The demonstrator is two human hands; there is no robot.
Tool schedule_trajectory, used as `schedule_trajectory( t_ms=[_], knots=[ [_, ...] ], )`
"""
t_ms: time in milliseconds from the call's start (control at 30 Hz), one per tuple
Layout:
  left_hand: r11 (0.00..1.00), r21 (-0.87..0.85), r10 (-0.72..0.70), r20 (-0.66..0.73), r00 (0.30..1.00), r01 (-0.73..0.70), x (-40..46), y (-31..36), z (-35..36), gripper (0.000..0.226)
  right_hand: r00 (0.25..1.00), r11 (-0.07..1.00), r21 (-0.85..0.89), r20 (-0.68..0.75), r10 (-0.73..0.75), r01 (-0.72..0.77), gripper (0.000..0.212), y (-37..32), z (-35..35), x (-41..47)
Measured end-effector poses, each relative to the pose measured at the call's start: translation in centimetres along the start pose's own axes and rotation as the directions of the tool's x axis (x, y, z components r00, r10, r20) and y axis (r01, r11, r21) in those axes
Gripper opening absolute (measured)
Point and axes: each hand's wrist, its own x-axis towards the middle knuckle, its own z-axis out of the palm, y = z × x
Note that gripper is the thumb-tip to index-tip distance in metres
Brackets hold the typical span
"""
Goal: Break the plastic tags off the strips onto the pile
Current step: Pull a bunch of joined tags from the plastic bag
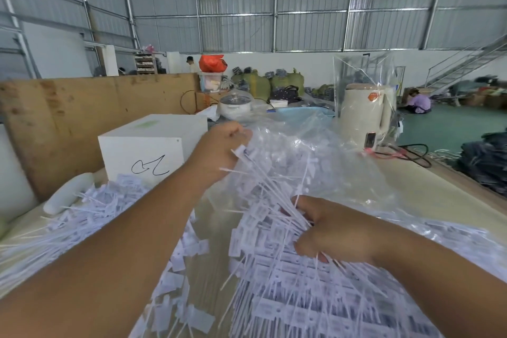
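My left hand [219,148] reaches forward and grips the edge of a clear plastic bag [296,151] that holds several white tag strips. My right hand [332,230] grips a bunch of white strips [274,200] with their thin tails fanning up and left. Below it lies a stack of strips with printed tags [296,282]. A pile of loose white tags [90,211] spreads across the table on the left, under my left forearm.
A white box [145,151] with a scribble stands behind the pile, against a plywood board [82,107]. A cream kettle [362,115] with a cable stands at the back right. A white roll [68,195] lies at the left. The table edge [466,181] runs along the right.
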Motion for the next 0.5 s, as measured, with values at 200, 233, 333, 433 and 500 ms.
schedule_trajectory(
  t_ms=[200,233,333,433,500],
  knots=[
    [0.965,0.226,0.165,-0.143,0.976,-0.130,-0.5,2.0,-1.8,0.034,0.971,0.978,0.004,-0.120,0.206,-0.207,0.034,-0.5,-0.1,1.1],
    [0.952,0.261,0.200,-0.132,0.971,-0.161,-1.0,2.1,-1.7,0.029,0.966,0.976,-0.018,-0.143,0.214,-0.219,0.024,-0.8,0.0,1.2],
    [0.882,0.423,0.272,-0.094,0.958,-0.209,-2.2,2.2,-1.1,0.018,0.965,0.968,-0.099,-0.155,0.213,-0.229,0.023,-2.2,0.4,1.2],
    [0.780,0.591,0.274,-0.026,0.961,-0.207,-2.6,2.0,-0.1,0.014,0.981,0.954,-0.234,-0.079,0.176,-0.190,0.016,-3.6,1.3,1.3],
    [0.735,0.657,0.276,-0.063,0.959,-0.168,-2.4,1.9,0.5,0.015,0.989,0.938,-0.311,-0.046,0.143,-0.150,0.033,-4.3,2.0,1.5]
  ],
)
